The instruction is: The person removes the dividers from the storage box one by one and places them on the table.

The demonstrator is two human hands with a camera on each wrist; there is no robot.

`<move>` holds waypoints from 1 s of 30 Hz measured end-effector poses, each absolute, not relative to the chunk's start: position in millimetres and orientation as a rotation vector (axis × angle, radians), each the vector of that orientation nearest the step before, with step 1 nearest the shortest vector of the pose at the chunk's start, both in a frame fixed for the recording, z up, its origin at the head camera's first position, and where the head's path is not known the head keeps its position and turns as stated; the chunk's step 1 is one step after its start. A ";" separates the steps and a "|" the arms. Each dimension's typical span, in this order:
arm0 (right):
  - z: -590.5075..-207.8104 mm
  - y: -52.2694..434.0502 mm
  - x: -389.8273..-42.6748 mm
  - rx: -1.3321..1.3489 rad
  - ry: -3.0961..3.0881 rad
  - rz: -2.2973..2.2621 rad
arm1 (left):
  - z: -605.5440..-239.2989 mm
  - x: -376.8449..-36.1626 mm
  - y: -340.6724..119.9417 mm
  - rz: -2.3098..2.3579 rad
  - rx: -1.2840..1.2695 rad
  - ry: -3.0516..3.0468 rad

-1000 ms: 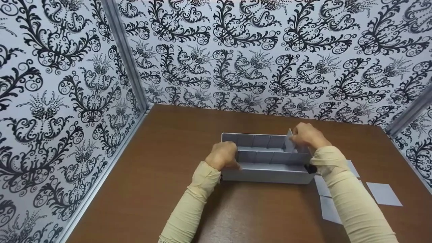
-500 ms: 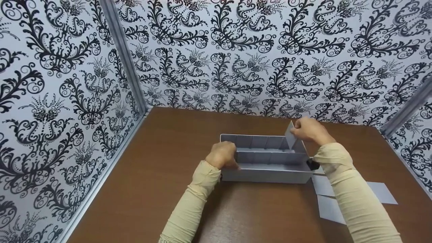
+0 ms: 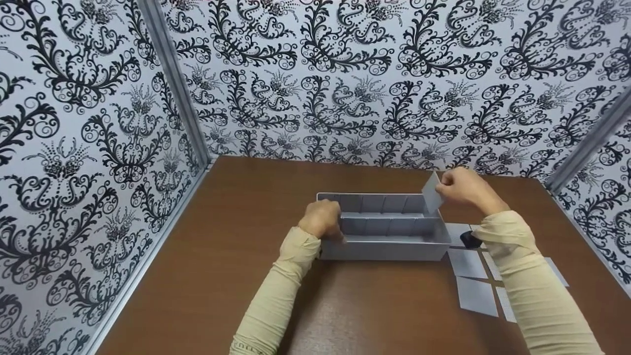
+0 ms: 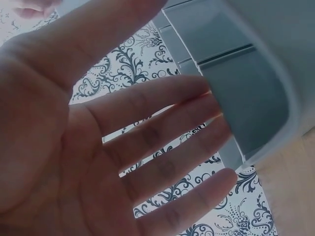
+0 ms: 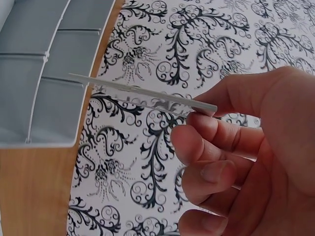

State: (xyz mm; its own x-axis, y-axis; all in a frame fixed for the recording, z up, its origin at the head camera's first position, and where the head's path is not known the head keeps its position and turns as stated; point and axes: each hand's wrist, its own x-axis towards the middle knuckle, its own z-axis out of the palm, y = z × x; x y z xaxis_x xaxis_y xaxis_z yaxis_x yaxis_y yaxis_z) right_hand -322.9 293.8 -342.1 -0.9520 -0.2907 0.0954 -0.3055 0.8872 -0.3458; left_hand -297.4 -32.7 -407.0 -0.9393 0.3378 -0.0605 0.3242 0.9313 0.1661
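A long light-grey organizer box (image 3: 384,250) stands on the table, with a lengthwise wall splitting it into two rows and slots along its walls. My left hand (image 3: 320,219) rests at its left end; in the left wrist view the fingers (image 4: 162,132) are straight, fingertips against the box. Between thumb and index finger my right hand (image 3: 466,186) pinches a thin grey divider plate (image 3: 432,192), held upright and tilted above the box's back right corner. Seen in the right wrist view, the divider plate (image 5: 147,96) is nearly edge-on, its far end near the box rim.
Several flat divider plates (image 3: 468,264) lie on the brown table (image 3: 236,236) right of the box, partly under the right forearm. A black wrist camera (image 3: 471,240) sits below the right wrist. Patterned walls (image 3: 345,88) stand behind and at the left.
My right hand has lifted the divider plate from the back row's right end, up and to the right. The left hand stays at the box's left end. The view has shifted slightly.
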 end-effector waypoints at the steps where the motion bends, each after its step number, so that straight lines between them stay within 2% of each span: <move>1: -342.0 297.8 -320.3 0.468 -3.011 0.565 | -407.1 -297.9 -32.1 0.235 0.519 2.998; 14: -340.2 359.3 -277.5 0.388 -2.977 0.520 | -409.7 -299.7 -33.1 0.273 0.581 3.007; 30: -368.7 446.9 -216.6 0.254 -3.068 0.524 | -417.6 -301.6 -42.1 0.334 0.587 3.009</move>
